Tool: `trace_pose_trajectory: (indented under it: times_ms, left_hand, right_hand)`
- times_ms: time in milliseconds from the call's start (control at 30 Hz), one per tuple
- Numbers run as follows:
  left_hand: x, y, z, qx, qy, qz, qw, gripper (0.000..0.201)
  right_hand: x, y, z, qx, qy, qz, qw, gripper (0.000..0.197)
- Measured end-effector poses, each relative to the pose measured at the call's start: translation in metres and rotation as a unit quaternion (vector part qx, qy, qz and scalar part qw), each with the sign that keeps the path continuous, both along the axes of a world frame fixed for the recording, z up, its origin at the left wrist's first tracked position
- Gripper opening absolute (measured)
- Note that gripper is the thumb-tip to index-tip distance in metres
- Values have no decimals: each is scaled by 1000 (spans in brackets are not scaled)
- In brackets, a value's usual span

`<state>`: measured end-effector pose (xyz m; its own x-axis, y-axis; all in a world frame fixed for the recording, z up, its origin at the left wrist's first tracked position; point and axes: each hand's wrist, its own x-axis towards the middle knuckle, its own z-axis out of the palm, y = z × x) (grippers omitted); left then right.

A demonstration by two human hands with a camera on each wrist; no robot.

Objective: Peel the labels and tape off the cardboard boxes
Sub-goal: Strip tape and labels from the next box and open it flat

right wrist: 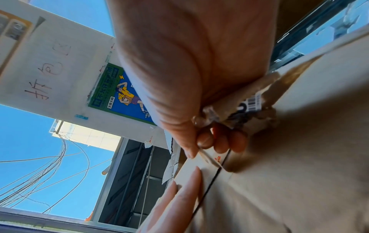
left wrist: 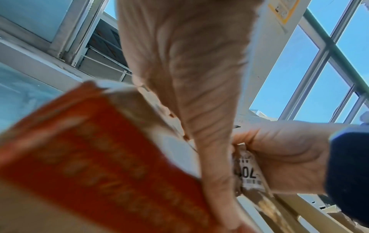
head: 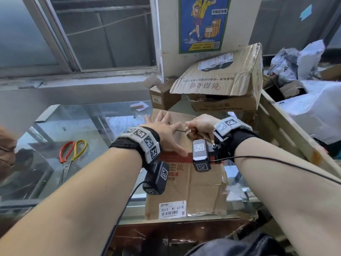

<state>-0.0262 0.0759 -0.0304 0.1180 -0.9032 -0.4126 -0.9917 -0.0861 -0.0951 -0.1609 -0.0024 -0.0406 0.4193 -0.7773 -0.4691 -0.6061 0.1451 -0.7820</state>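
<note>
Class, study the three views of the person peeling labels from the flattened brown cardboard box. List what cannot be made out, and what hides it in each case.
- Head view: the crumpled label strip is hidden inside the right hand.
- Head view: the left hand and wrist cameras cover the flattened brown cardboard box middle.
- Left wrist view: the red printed band is too blurred to read.
- Right wrist view: the crumpled label strip has text folded away.

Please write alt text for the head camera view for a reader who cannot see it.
A person's left hand presses flat on a flattened cardboard box while the right hand pinches a peeled label strip. Scissors lie left on the glass counter.
</note>
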Motion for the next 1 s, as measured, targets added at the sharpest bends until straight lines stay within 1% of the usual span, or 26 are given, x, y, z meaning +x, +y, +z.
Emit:
trace_pose_trajectory:
  times_ms: [100,167,267,333,467,533,600,667,733,833,933,1000]
  left_hand:
    - [-2,-1,-3,28,-23,4,999,111]
    - [-2,3,-17,31,-21,4,999,110]
    - [7,10,-38,35,39,27,998,121]
    - [12,12,-41,32,74,39,996,120]
    - [14,13,-38,16,101,43,994,117]
    - [15,12,-39,12,108,44,993,116]
    - [16,11,-39,12,105,46,993,116]
    - [16,9,-39,17,99,49,994,116]
    - [15,8,-38,24,92,51,994,115]
    - [11,4,-36,32,68,49,996,113]
    - [6,-2,-33,47,46,50,997,111]
    - [3,-5,-33,57,41,53,996,109]
  right_hand:
    - [5,2,-8,18,-39,-3,999,29]
    - [9,7,-15,26,-38,13,999,29]
    - [13,11,-20,40,-56,-6,998,31]
    - [14,12,-19,48,-66,-14,997,30]
    - [15,9,-20,2,-38,-2,999,30]
    - [13,9,-23,-5,-38,6,999,31]
    - [11,10,-27,5,-60,2,998,29]
    - [8,14,-26,42,-113,-29,992,27]
    - [4,14,-27,71,-147,-51,985,28]
    - [-1,13,-28,82,-165,-48,982,32]
    - [-1,12,-28,87,-166,-60,980,33]
    - [-2,11,-28,121,-182,-75,973,33]
